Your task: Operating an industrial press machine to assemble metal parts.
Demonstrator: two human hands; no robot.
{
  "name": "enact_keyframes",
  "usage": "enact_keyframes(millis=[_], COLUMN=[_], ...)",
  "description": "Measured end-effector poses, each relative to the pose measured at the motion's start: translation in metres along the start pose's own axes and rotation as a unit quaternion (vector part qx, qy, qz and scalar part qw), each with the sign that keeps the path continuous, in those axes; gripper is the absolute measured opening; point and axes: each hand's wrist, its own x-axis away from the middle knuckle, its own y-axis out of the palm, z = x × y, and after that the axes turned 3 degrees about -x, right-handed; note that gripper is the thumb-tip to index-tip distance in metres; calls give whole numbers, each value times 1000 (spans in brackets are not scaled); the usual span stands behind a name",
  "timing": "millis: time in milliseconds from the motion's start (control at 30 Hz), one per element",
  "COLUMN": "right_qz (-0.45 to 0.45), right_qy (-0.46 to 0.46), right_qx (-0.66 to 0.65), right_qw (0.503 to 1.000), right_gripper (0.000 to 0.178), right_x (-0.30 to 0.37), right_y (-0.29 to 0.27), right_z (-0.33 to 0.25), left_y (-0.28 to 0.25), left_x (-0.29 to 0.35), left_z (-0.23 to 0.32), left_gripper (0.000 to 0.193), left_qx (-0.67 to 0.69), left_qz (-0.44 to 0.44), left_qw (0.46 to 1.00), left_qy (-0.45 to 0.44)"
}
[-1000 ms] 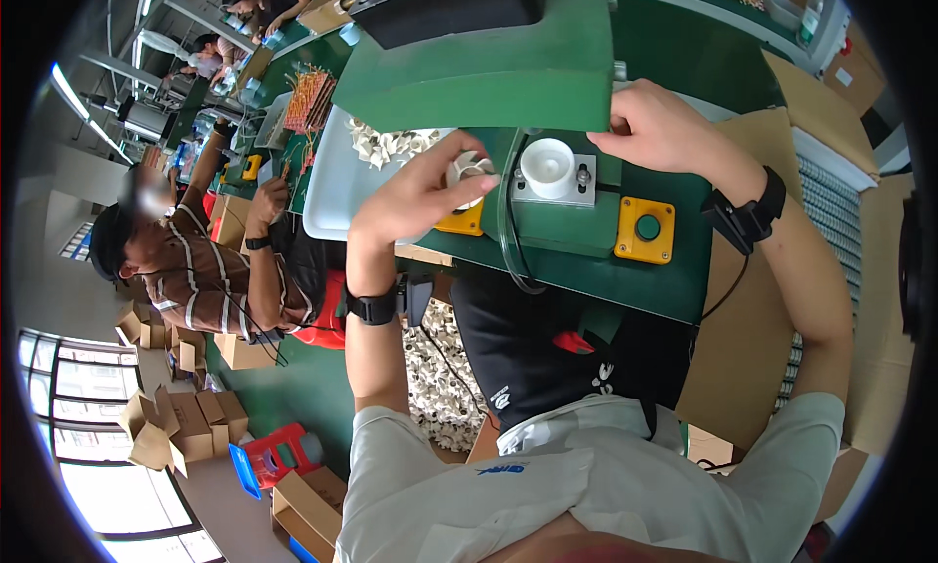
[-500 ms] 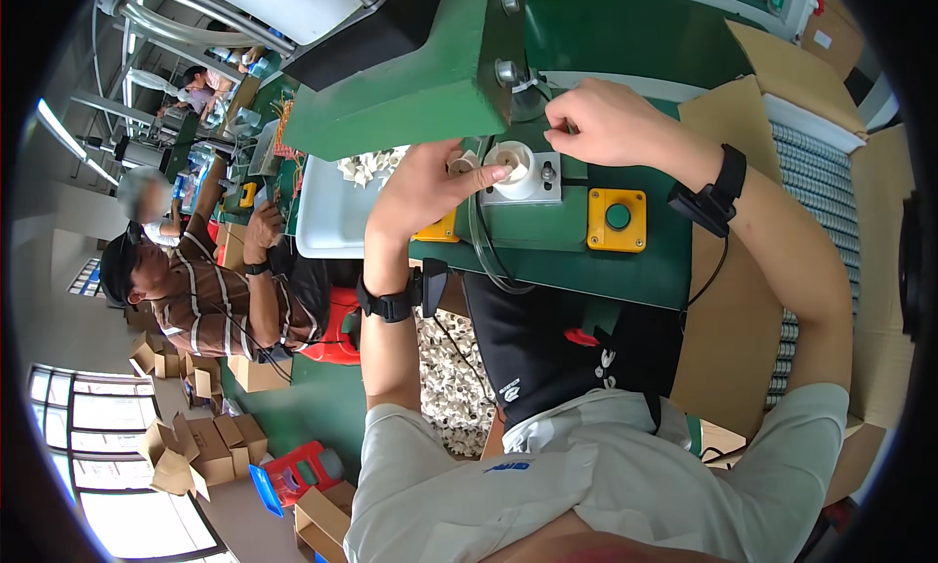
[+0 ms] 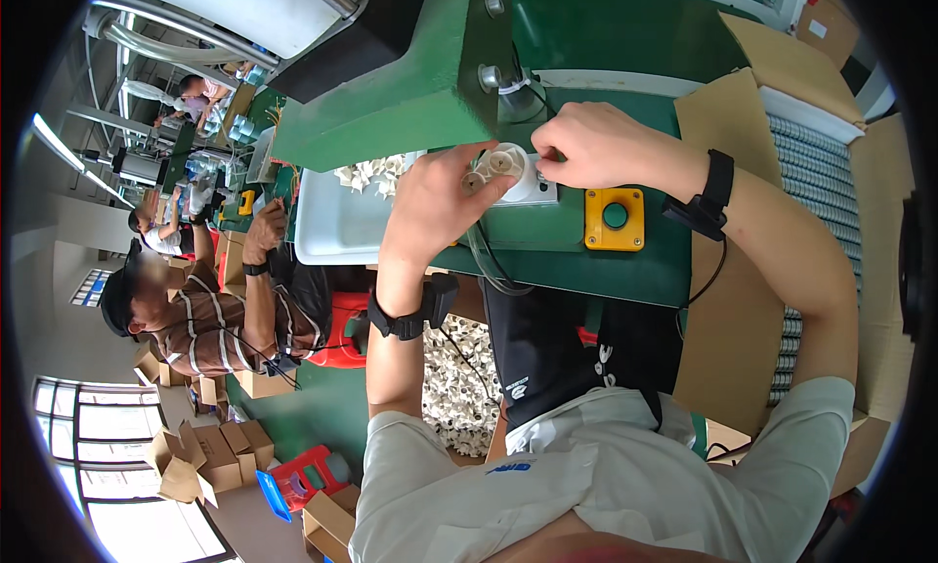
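Observation:
Under the green machine head [image 3: 410,113], a white round holder [image 3: 523,185] stands on a metal plate. My left hand [image 3: 440,196] is closed at its left side, pinching a small white round plastic part [image 3: 505,160] at the top of the holder. A second white plastic part [image 3: 473,183] sits within the same hand's fingers. Just right of the holder, my right hand [image 3: 601,145] has its fingers curled together, almost touching the holder. What its fingertips hold, if anything, is hidden.
A yellow box with a green button [image 3: 615,217] is right of the holder. The white tray [image 3: 337,240] at left contains white parts. An open carton [image 3: 728,338] at right holds rows of metallic cylinders. A co-worker [image 3: 220,309] sits at left.
My right hand has come down and left toward the holder. The fingers of my left hand have closed around the white part at the holder's top. The view has shifted slightly.

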Motion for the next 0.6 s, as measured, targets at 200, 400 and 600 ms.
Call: enact_keyframes(millis=[200, 400, 600], right_qz=[71, 7, 46], right_qy=[-62, -104, -111], right_qx=[-63, -143, -151], right_qw=[994, 984, 981], right_gripper=[18, 19, 18], right_x=[-5, -5, -4], right_y=[-1, -12, -6], right_z=[2, -5, -1], left_y=[3, 5, -1], left_x=[0, 1, 1], left_z=[-6, -15, -13], left_gripper=[33, 31, 33], left_qx=[68, 131, 97], left_qz=[23, 7, 6], left_qw=[996, 990, 993], left_qy=[49, 42, 71])
